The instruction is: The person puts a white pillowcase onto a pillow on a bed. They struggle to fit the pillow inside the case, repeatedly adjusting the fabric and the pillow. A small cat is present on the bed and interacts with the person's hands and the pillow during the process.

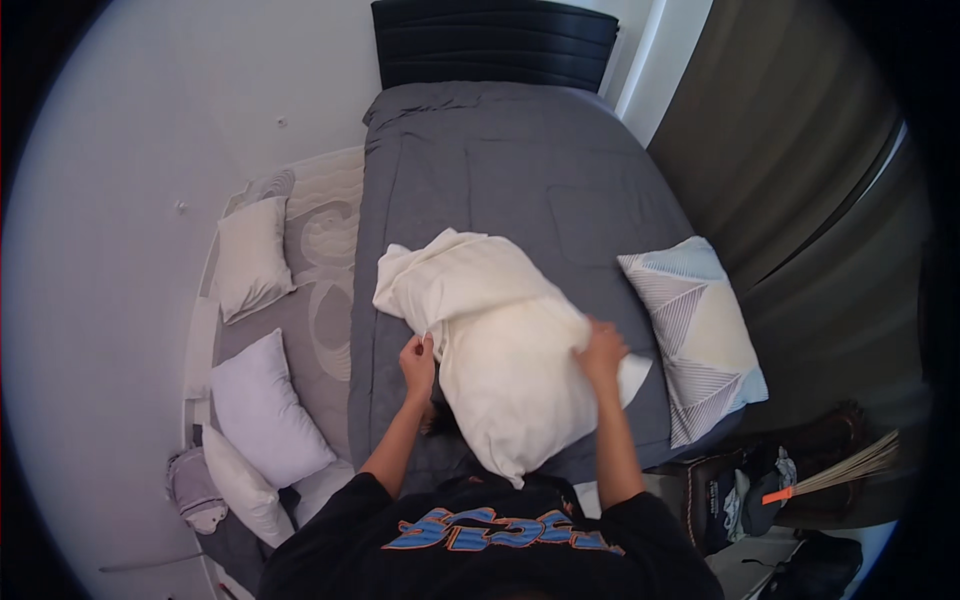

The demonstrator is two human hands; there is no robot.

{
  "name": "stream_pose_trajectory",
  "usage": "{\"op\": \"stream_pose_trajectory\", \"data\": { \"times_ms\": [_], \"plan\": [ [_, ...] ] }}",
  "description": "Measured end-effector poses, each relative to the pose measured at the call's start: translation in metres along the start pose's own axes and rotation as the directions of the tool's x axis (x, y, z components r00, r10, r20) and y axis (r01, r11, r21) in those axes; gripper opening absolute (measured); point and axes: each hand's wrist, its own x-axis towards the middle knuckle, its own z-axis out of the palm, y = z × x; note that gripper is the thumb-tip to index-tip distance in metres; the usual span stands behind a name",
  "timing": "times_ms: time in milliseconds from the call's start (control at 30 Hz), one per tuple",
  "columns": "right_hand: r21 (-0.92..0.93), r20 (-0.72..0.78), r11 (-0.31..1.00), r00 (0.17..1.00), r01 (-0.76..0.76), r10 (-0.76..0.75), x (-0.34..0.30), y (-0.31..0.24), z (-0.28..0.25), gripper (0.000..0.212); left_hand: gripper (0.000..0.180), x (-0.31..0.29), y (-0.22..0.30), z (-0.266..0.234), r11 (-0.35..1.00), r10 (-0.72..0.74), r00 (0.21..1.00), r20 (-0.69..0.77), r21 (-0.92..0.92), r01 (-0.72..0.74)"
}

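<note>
A cream pillow (520,370) lies at the near part of the bed, in front of my body, with a loose cream pillowcase (430,270) bunched in folds about its far left end. My left hand (417,362) is closed in a pinch on the cloth edge at the pillow's left side. On the opposite side my right hand (602,350) grips the pillow's right flank, its fingertips partly lost against the cloth. A pale flap of fabric sticks out beyond my right wrist.
Beneath is a bed with a grey comforter (500,190) and a black headboard (495,45). A triangle-patterned pillow (695,335) lies to the right. Several pillows, including a lavender one (265,405), rest on a patterned mattress (325,265) at left. A stick broom (840,465) lies lower right.
</note>
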Motion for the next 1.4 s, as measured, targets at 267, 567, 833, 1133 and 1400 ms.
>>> {"op": "stream_pose_trajectory", "data": {
  "times_ms": [267, 567, 833, 1133, 1400],
  "plan": [
    [0.274, -0.407, 0.652, 0.699, 0.707, -0.588, -0.03, -0.092, 0.088, 0.047, 0.013, -0.058, 0.057, 0.021, 0.782, 0.595, 0.734, 0.327, -0.025, -0.623],
    [0.116, -0.334, 0.929, 0.895, 0.351, -0.297, 0.063, 0.044, 0.112, 0.021, 0.015, -0.065, 0.045, -0.048, 0.752, 0.494, 0.702, 0.512, 0.155, -0.641],
    [0.336, 0.116, 0.917, 0.976, -0.214, 0.185, 0.06, 0.115, 0.149, 0.057, 0.019, -0.074, 0.06, -0.017, 0.736, 0.46, 0.824, 0.329, 0.379, -0.562],
    [0.847, 0.13, 0.528, 0.986, -0.056, -0.104, 0.033, 0.069, 0.067, 0.045, 0.042, -0.066, 0.145, 0.098, 0.703, 0.59, 0.689, 0.42, 0.153, -0.695],
    [0.399, -0.119, 0.571, 0.658, 0.717, -0.743, -0.029, 0.038, -0.092, 0.042, 0.011, -0.048, 0.186, 0.094, 0.713, 0.567, 0.74, 0.362, 0.235, -0.661]
  ]
}}
